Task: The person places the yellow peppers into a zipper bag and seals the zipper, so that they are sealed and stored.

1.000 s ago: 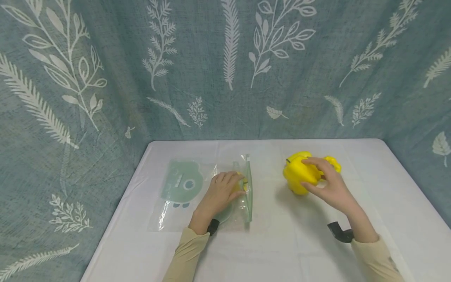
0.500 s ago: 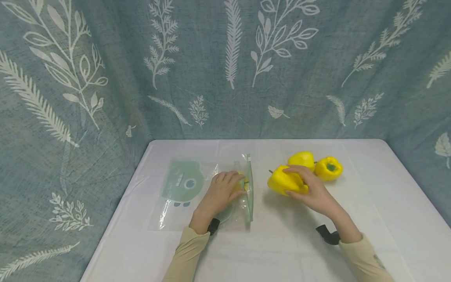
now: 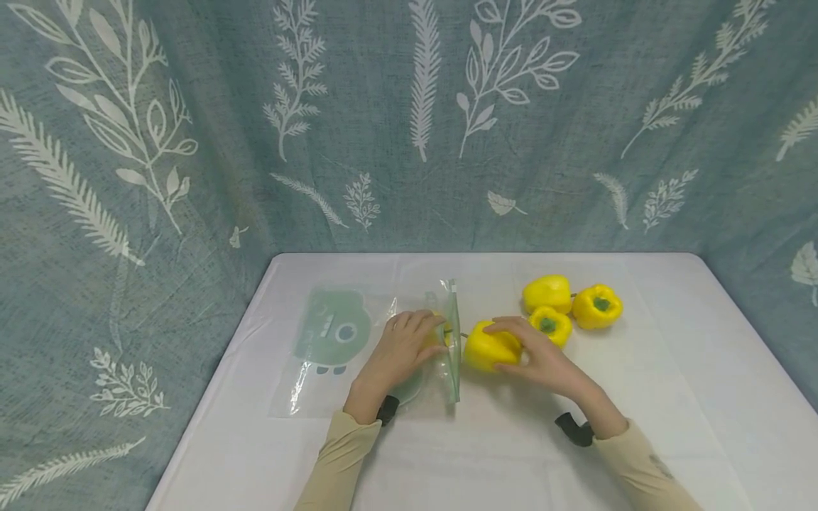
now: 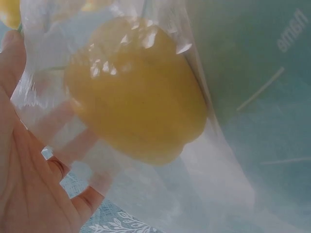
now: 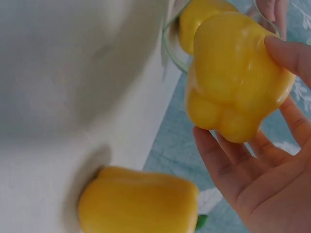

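Note:
My right hand (image 3: 542, 358) holds a yellow bell pepper (image 3: 488, 346) by its sides, thumb near and fingers far, its stem pointing left at the bag's mouth. In the right wrist view this pepper (image 5: 235, 73) overlaps the green-rimmed opening. The clear zip bag (image 3: 373, 401), printed with a green cartoon figure, lies with its mouth to the right. My left hand (image 3: 402, 346) grips the bag near that mouth, its fingers showing through the plastic in the left wrist view. Inside the bag is another yellow bell pepper (image 4: 138, 92), mostly hidden under the left hand in the head view.
Three more yellow bell peppers stand close together right of the bag: one at the back (image 3: 547, 294), one at the right (image 3: 597, 307), one in front (image 3: 553, 333) beside the right hand. A white cloth (image 3: 498, 454) covers the table. A patterned blue-green curtain (image 3: 396, 128) hangs behind.
My right hand has carried its pepper left and toward me, from the group of peppers to the bag's mouth. The peppers behind it have come into view. The left hand stays put.

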The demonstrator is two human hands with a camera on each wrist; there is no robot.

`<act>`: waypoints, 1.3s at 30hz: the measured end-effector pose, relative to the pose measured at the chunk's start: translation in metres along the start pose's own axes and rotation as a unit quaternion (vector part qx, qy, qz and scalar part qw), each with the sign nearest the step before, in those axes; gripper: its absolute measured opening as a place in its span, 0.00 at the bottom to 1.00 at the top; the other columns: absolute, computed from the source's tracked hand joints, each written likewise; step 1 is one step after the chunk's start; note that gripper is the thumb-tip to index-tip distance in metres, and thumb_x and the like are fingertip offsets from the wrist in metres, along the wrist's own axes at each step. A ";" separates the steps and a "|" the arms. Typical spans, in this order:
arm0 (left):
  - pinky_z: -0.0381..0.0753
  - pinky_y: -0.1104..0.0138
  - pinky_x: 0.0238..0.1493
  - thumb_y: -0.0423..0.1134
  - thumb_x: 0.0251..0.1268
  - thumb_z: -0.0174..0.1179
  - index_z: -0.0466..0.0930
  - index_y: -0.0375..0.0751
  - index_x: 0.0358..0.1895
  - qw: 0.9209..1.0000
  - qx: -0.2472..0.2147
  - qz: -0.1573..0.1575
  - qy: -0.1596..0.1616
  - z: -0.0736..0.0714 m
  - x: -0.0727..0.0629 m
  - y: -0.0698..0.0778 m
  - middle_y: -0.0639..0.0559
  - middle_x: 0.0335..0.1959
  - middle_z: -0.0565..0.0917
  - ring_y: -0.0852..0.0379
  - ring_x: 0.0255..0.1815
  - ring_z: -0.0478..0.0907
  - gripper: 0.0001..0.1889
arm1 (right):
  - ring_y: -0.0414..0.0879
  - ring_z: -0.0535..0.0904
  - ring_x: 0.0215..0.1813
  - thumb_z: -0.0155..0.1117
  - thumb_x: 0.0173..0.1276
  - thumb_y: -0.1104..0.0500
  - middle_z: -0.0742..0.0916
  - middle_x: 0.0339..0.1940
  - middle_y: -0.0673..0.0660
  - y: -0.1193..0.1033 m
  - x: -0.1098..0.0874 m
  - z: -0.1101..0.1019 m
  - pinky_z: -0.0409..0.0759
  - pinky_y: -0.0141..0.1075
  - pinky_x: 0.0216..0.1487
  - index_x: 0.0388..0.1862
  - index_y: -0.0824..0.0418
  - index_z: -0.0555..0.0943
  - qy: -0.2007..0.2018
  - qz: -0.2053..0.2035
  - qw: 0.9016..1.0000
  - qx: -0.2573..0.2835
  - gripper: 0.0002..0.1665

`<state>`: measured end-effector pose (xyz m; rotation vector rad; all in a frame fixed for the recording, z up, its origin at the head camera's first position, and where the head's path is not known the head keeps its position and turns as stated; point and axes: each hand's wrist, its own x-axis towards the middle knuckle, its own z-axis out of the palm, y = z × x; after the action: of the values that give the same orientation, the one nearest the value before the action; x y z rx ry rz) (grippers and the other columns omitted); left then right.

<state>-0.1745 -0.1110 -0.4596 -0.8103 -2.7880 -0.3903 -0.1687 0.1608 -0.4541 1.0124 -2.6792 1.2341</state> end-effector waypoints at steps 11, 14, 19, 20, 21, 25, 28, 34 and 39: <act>0.62 0.51 0.62 0.60 0.64 0.48 0.66 0.52 0.63 1.000 -0.004 -0.010 -0.011 0.000 0.000 0.000 0.49 0.61 0.70 0.47 0.61 0.64 0.27 | 0.54 0.66 0.66 0.71 0.54 0.61 0.73 0.64 0.54 0.002 0.008 0.014 0.67 0.53 0.63 0.60 0.50 0.71 -0.028 0.001 0.999 0.015 0.34; 0.62 0.51 0.62 0.60 0.64 0.48 0.66 0.52 0.62 1.000 -0.002 -0.008 -0.012 0.000 0.001 0.000 0.49 0.61 0.70 0.47 0.61 0.64 0.27 | 0.54 0.66 0.67 0.70 0.55 0.60 0.72 0.65 0.54 0.003 0.009 0.016 0.67 0.53 0.63 0.61 0.50 0.70 -0.038 0.000 0.999 0.027 0.34; 0.62 0.51 0.62 0.60 0.65 0.48 0.66 0.51 0.63 1.000 -0.001 -0.009 -0.017 0.001 0.001 0.000 0.48 0.61 0.70 0.47 0.61 0.64 0.27 | 0.54 0.66 0.67 0.70 0.56 0.59 0.72 0.66 0.54 0.007 0.013 0.019 0.67 0.54 0.62 0.62 0.50 0.69 -0.053 -0.002 0.997 0.054 0.34; 0.62 0.51 0.62 0.60 0.65 0.48 0.65 0.51 0.63 1.000 0.000 -0.009 -0.018 0.001 0.001 0.000 0.49 0.61 0.70 0.47 0.61 0.64 0.27 | 0.54 0.65 0.67 0.70 0.56 0.59 0.71 0.66 0.54 0.008 0.013 0.020 0.67 0.54 0.62 0.62 0.50 0.69 -0.056 -0.002 0.997 0.057 0.35; 0.62 0.51 0.62 0.60 0.65 0.48 0.65 0.51 0.63 1.000 0.000 -0.009 -0.017 0.001 0.001 0.000 0.48 0.61 0.70 0.47 0.61 0.64 0.27 | 0.55 0.65 0.67 0.70 0.56 0.59 0.71 0.66 0.54 0.009 0.014 0.020 0.67 0.54 0.62 0.62 0.50 0.69 -0.059 -0.001 0.996 0.060 0.35; 0.61 0.51 0.63 0.60 0.65 0.47 0.65 0.51 0.63 1.000 0.002 -0.012 -0.022 0.000 0.001 0.001 0.49 0.61 0.69 0.47 0.62 0.64 0.28 | 0.55 0.65 0.68 0.70 0.56 0.59 0.71 0.67 0.54 0.012 0.015 0.021 0.67 0.54 0.62 0.62 0.50 0.69 -0.068 0.001 0.995 0.068 0.35; 0.61 0.51 0.63 0.60 0.65 0.47 0.65 0.51 0.63 1.000 -0.002 -0.013 -0.023 -0.001 0.001 0.001 0.49 0.61 0.69 0.47 0.62 0.64 0.28 | 0.55 0.65 0.68 0.70 0.56 0.57 0.70 0.68 0.53 0.015 0.016 0.022 0.67 0.54 0.61 0.63 0.48 0.69 -0.075 0.002 0.995 0.072 0.35; 0.62 0.51 0.62 0.60 0.65 0.47 0.65 0.51 0.63 1.000 -0.006 -0.012 -0.023 -0.002 0.001 0.002 0.48 0.61 0.70 0.47 0.61 0.64 0.28 | 0.52 0.62 0.70 0.68 0.58 0.52 0.68 0.70 0.50 0.020 0.018 0.022 0.65 0.54 0.63 0.64 0.45 0.67 -0.099 0.013 0.991 0.085 0.35; 0.62 0.51 0.62 0.60 0.65 0.47 0.65 0.51 0.64 1.000 -0.010 -0.010 -0.023 -0.002 0.001 0.003 0.48 0.61 0.69 0.47 0.61 0.64 0.28 | 0.54 0.60 0.70 0.67 0.59 0.52 0.67 0.71 0.51 0.023 0.019 0.020 0.64 0.56 0.63 0.65 0.45 0.67 -0.116 0.013 0.987 0.106 0.35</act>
<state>-0.1740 -0.1088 -0.4573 -0.8067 -2.8407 -0.4079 -0.1921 0.1470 -0.4781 1.2220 -2.7817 1.5228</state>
